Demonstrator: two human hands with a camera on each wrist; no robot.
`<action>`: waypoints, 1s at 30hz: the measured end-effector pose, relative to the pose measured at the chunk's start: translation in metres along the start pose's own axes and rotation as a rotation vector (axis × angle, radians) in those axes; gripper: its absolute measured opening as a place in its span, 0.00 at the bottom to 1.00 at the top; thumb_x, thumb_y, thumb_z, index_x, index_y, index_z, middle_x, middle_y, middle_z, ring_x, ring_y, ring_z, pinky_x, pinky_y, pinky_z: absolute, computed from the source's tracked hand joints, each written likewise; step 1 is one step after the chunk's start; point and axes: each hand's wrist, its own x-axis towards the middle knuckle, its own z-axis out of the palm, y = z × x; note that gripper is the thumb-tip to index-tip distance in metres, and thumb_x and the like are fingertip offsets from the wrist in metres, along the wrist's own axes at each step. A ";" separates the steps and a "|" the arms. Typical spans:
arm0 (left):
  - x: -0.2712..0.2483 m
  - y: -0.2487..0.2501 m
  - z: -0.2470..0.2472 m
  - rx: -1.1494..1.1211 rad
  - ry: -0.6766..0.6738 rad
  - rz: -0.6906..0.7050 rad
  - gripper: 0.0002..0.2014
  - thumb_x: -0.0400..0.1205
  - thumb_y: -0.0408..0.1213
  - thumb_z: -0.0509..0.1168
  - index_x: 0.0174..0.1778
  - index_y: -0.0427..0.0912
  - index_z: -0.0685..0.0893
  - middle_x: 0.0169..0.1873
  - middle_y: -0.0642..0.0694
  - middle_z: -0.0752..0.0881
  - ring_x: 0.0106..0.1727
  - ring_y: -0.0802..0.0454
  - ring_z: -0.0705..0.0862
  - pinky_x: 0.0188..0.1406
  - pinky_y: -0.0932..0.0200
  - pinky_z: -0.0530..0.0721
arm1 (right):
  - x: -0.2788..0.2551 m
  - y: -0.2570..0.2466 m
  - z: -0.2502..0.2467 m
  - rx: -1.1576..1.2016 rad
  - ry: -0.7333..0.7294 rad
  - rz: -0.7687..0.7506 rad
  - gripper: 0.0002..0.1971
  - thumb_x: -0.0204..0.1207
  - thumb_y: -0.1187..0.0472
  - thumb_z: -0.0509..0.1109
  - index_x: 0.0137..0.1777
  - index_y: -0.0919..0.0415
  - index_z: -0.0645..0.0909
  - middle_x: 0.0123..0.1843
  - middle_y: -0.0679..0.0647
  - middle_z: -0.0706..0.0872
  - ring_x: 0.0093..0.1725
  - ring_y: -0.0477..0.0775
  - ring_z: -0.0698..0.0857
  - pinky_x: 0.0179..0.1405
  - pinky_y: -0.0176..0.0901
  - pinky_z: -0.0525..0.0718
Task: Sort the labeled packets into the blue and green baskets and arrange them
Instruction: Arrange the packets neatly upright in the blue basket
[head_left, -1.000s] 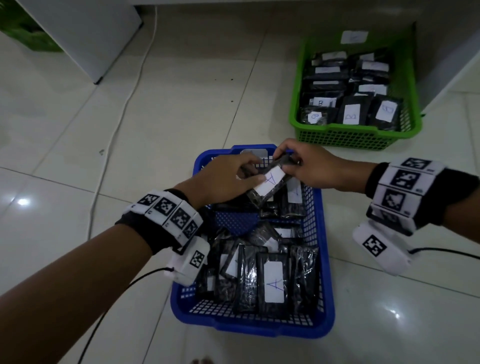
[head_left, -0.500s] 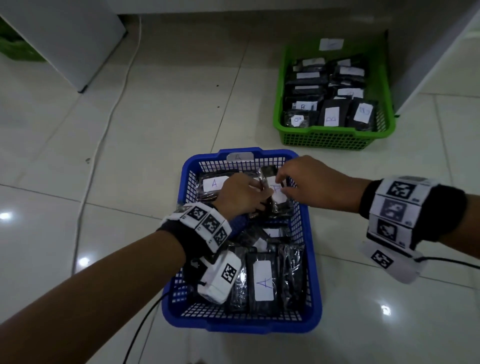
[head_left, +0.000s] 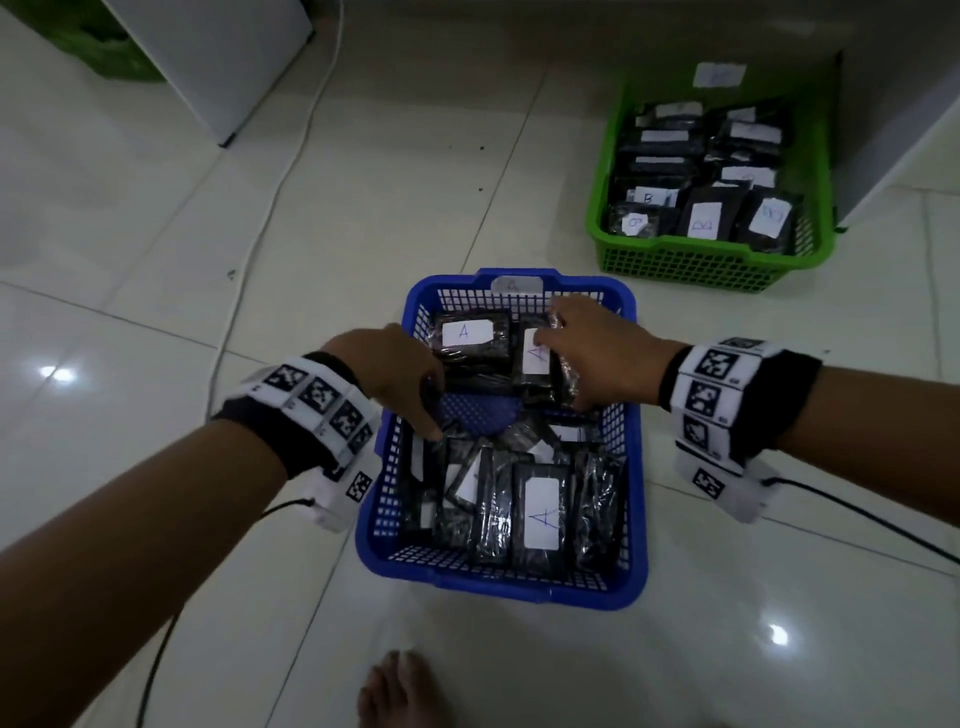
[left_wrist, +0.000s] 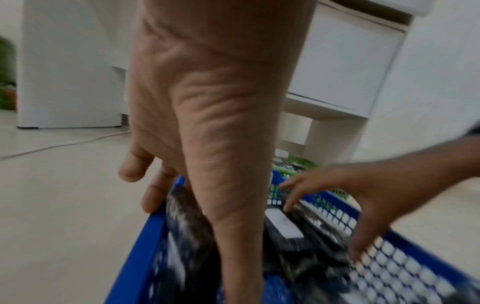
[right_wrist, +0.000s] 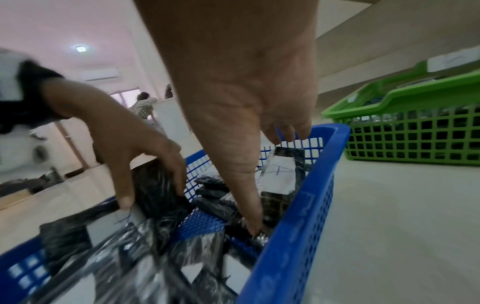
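Observation:
The blue basket (head_left: 498, 592) stands on the floor in front of me, full of black packets with white "A" labels. My right hand (head_left: 563, 358) lies spread over one "A" packet (head_left: 532, 364) at the basket's far right, fingers straight at its far end and thumb at its near end. Beside it lies another "A" packet (head_left: 467, 332). My left hand (head_left: 431, 426) reaches down at the basket's left wall, its fingers and thumb around an upright black packet (right_wrist: 153, 185). The green basket (head_left: 701, 260), at the far right, holds rows of "B" packets.
A white cable (head_left: 270, 208) runs over the tiled floor to the left. A white cabinet (head_left: 223, 62) stands at the back left and white furniture (head_left: 893, 104) behind the green basket. My bare foot (head_left: 400, 691) is just before the blue basket.
The "A" packet that both hands held above the basket now lies at its far right. My left hand has let it go and drawn back to the left wall.

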 end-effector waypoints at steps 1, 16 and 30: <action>0.000 0.004 0.006 0.049 0.030 -0.001 0.39 0.66 0.76 0.72 0.70 0.59 0.80 0.63 0.51 0.83 0.65 0.46 0.77 0.61 0.45 0.85 | 0.003 0.004 -0.002 -0.011 -0.035 0.023 0.40 0.59 0.55 0.86 0.71 0.58 0.74 0.71 0.62 0.69 0.71 0.65 0.70 0.54 0.49 0.76; -0.029 -0.027 0.011 -0.467 0.487 0.101 0.21 0.67 0.46 0.84 0.49 0.53 0.81 0.40 0.58 0.83 0.42 0.56 0.81 0.36 0.64 0.72 | 0.012 -0.026 0.011 -0.034 0.254 -0.183 0.14 0.77 0.52 0.69 0.52 0.63 0.83 0.49 0.59 0.84 0.51 0.60 0.82 0.48 0.55 0.84; -0.031 -0.012 0.050 -0.604 0.586 0.157 0.24 0.84 0.54 0.65 0.73 0.48 0.73 0.51 0.48 0.80 0.45 0.53 0.80 0.39 0.59 0.73 | 0.025 -0.064 0.018 0.679 -0.143 0.023 0.15 0.79 0.64 0.68 0.64 0.60 0.84 0.56 0.54 0.87 0.52 0.54 0.86 0.47 0.43 0.87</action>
